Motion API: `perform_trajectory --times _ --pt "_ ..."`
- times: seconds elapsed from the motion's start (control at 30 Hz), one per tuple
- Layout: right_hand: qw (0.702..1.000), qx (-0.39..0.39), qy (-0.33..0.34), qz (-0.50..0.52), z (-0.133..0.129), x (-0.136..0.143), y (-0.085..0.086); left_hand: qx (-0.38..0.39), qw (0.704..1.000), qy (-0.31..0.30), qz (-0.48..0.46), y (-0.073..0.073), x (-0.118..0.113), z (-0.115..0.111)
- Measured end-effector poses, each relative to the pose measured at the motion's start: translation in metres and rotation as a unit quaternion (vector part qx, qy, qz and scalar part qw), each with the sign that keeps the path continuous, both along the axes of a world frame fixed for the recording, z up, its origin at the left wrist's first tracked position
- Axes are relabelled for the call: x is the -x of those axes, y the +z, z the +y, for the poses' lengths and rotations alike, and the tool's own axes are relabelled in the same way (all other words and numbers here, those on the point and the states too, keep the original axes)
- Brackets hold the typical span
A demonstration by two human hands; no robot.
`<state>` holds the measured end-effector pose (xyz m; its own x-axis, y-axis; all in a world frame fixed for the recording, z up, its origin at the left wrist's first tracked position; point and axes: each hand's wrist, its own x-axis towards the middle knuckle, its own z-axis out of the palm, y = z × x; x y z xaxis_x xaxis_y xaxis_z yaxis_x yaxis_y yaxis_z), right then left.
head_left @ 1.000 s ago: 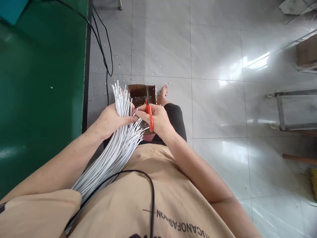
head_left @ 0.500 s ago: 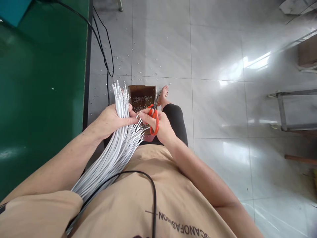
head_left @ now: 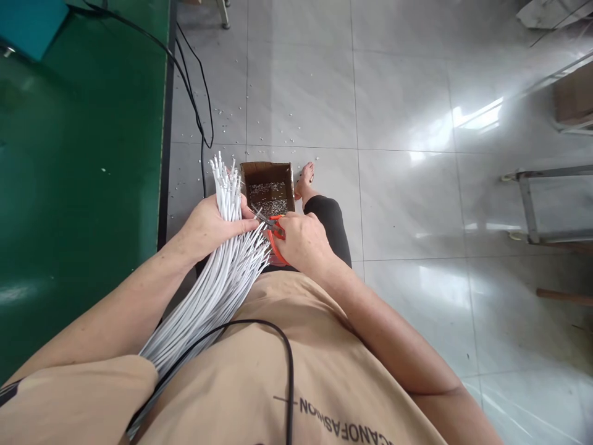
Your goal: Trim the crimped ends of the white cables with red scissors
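A thick bundle of white wires runs from under my left arm up through my left hand, which is closed around it. The wire tips stand up above that hand, while other ends fan out toward the right. My right hand grips a pair of scissors with orange-red handles. Their dark blades point up and left, close to a wire end beside my left thumb. Whether the blades touch that wire I cannot tell. The fingers inside the handles are partly hidden.
An open cardboard box with many small white clippings in it stands on the floor below my hands. More clippings lie on the tiles. A green table is at the left, with black cables hanging beside it. A metal frame stands at right.
My right hand has turned the scissors from pointing away to pointing left, with the blades now at the wire end. Its fingertips have left that wire. The left hand has stayed around the bundle.
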<state>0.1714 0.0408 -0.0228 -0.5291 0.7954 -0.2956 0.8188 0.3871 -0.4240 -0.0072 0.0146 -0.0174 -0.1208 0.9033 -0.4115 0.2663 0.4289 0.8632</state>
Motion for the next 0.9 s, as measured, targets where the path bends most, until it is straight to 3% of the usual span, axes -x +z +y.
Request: perform_trajectory --times 0.23,0.5,0.7,0.9 --pt "0.999 -0.018 0.024 -0.041 0.001 -0.003 0.000 0.017 0.997 -0.013 0.067 0.008 -0.003 0.001" --pt "0.998 -0.016 0.015 -0.051 0.001 -0.005 -0.004 0.022 0.987 0.016 -0.157 -0.004 -0.002 -0.004" --pt "0.999 -0.017 0.003 -0.032 -0.002 -0.007 -0.008 0.024 0.994 0.013 -0.102 -0.009 0.001 -0.003" --pt "1.000 -0.022 -0.015 0.009 -0.005 -0.006 -0.013 0.033 0.983 0.038 -0.174 -0.004 -0.002 -0.003"
